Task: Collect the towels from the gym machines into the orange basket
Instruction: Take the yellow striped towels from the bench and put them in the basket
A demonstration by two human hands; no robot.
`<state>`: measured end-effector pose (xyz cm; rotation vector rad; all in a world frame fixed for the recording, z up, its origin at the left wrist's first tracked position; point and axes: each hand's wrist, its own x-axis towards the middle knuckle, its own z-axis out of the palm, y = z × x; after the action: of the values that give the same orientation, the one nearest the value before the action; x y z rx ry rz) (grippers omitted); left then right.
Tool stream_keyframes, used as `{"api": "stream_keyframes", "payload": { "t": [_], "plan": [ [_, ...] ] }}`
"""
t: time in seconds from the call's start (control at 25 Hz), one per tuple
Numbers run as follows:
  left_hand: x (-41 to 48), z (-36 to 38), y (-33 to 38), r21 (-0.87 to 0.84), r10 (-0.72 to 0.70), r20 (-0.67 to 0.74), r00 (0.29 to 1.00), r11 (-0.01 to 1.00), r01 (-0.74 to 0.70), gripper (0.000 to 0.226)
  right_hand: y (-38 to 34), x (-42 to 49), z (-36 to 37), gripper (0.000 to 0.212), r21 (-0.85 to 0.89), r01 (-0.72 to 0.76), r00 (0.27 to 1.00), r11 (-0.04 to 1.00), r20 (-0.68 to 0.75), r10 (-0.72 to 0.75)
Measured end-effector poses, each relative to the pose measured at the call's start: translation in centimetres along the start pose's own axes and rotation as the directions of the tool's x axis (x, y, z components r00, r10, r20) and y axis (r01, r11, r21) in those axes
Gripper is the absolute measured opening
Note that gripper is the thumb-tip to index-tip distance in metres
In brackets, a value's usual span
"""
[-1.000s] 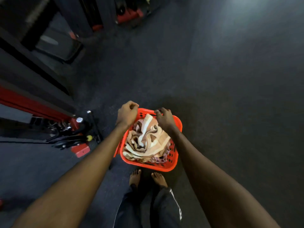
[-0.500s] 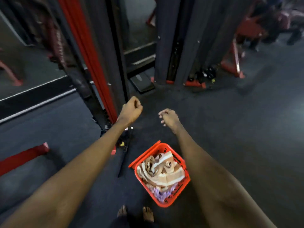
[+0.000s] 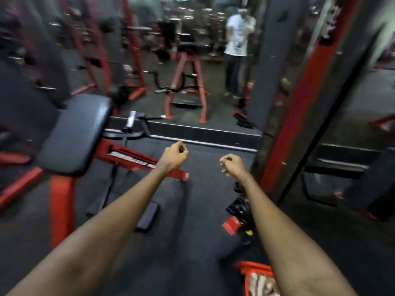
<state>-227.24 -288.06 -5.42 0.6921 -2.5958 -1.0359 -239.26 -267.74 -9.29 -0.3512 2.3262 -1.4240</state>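
The orange basket (image 3: 252,268) stands on the dark floor at the bottom edge, mostly hidden under my right forearm. A striped beige and white towel (image 3: 259,283) lies inside it. My left hand (image 3: 173,155) is raised in front of me, curled into a fist with nothing in it. My right hand (image 3: 232,165) is held beside it, fingers curled closed and empty. Both hands are well above and ahead of the basket. I see no towel on the machines in this blurred view.
A black padded bench (image 3: 77,133) on a red frame stands at the left. A red upright post (image 3: 299,107) rises at the right. A large mirror ahead reflects racks and a person in a white shirt (image 3: 236,39). Black weights (image 3: 239,208) lie near the post's base.
My hands let go of the basket rim and rose away from it. My view swung up from the floor to the machines and mirror, so the basket slid to the bottom edge.
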Motion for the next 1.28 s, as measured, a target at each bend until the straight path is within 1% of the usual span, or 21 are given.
{"api": "stream_keyframes", "payload": {
  "t": [0.04,0.12,0.2,0.28,0.36,0.44,0.48,0.52,0.6,0.68,0.76,0.88,0.96,1.0,1.08,1.16,1.28],
  "plan": [
    [-0.7,-2.2,-1.6,0.017,-0.036,-0.026,0.999,0.999,0.036,0.012,-1.4,0.3,2.0,0.015,-0.001,0.031,0.999,1.0,0.028,-0.031],
    [-3.0,-7.4,-5.3,0.044,-0.111,-0.115,0.987,0.992,0.116,0.013,-4.4,0.1,6.8,0.019,-0.015,0.099,0.987,0.995,0.131,-0.096],
    [-6.0,-12.1,-8.3,0.023,-0.194,-0.221,0.956,0.979,0.204,0.011,-7.2,-0.3,11.1,0.021,-0.033,0.169,0.959,0.985,0.235,-0.157],
    [-9.3,-16.2,-10.6,0.021,-0.265,-0.326,0.908,0.958,0.287,0.013,-9.7,-0.8,15.2,0.021,-0.034,0.238,0.919,0.971,0.332,-0.214],
    [-12.7,-19.4,-11.9,0.007,-0.313,-0.433,0.845,0.936,0.351,0.016,-12.0,-1.3,18.6,0.02,-0.02,0.297,0.874,0.955,0.408,-0.264],
    [-17.6,-22.2,-12.8,-0.009,-0.369,-0.507,0.779,0.906,0.423,0.016,-14.0,-3.0,22.4,0.02,-0.004,0.362,0.809,0.932,0.498,-0.312],
    [-20.3,-23.3,-13.2,-0.024,-0.401,-0.536,0.743,0.887,0.462,0.017,-14.8,-4.1,24.1,0.021,0.012,0.385,0.77,0.923,0.548,-0.328],
    [-23.4,-24.3,-13.5,-0.054,-0.443,-0.571,0.691,0.86,0.507,0.018,-15.6,-5.2,25.8,0.021,0.029,0.409,0.723,0.912,0.599,-0.343],
    [-29.8,-25.6,-14.4,-0.121,-0.52,-0.636,0.57,0.797,0.592,0.02,-16.3,-7.9,29.2,0.019,0.042,0.459,0.635,0.887,0.683,-0.361],
    [-36.6,-26.2,-15.0,-0.185,-0.581,-0.671,0.461,0.733,0.655,0.018,-16.4,-11.2,32.7,0.02,0.044,0.518,0.554,0.854,0.744,-0.374],
    [-43.4,-26.2,-15.3,-0.253,-0.624,-0.701,0.344,0.67,0.698,0.018,-16.4,-15.8,35.8,0.022,0.057,0.564,0.468,0.824,0.8,-0.376],
    [-53.8,-25.9,-15.0,-0.351,-0.665,-0.728,0.166,0.57,0.743,0.018,-16.7,-25.1,39.6,0.023,0.135,0.598,0.3,0.79,0.876,-0.377],
    [-60.2,-25.8,-14.9,-0.415,-0.679,-0.731,0.069,0.522,0.745,0.017,-16.7,-31.4,41.5,0.023,0.179,0.61,0.199,0.772,0.908,-0.368],
    [-62.9,-25.9,-14.8,-0.435,-0.682,-0.731,0.036,0.505,0.746,0.016,-16.7,-34.2,42.2,0.022,0.194,0.616,0.163,0.764,0.917,-0.364],
    [-67.7,-26.2,-14.7,-0.464,-0.671,-0.741,-0.019,0.492,0.736,0.013,-16.7,-39.3,43.4,0.021,0.221,0.624,0.115,0.75,0.923,-0.367],
    [-72.4,-26.6,-15.0,-0.485,-0.654,-0.755,-0.058,0.495,0.721,0.012,-16.2,-44.0,44.6,0.019,0.23,0.634,0.09,0.739,0.926,-0.365],
    [-78.6,-27.1,-16.3,-0.498,-0.644,-0.76,-0.087,0.492,0.714,0.013,-14.8,-50.7,46.6,0.018,0.233,0.634,0.062,0.738,0.935,-0.349]
  ]
}}
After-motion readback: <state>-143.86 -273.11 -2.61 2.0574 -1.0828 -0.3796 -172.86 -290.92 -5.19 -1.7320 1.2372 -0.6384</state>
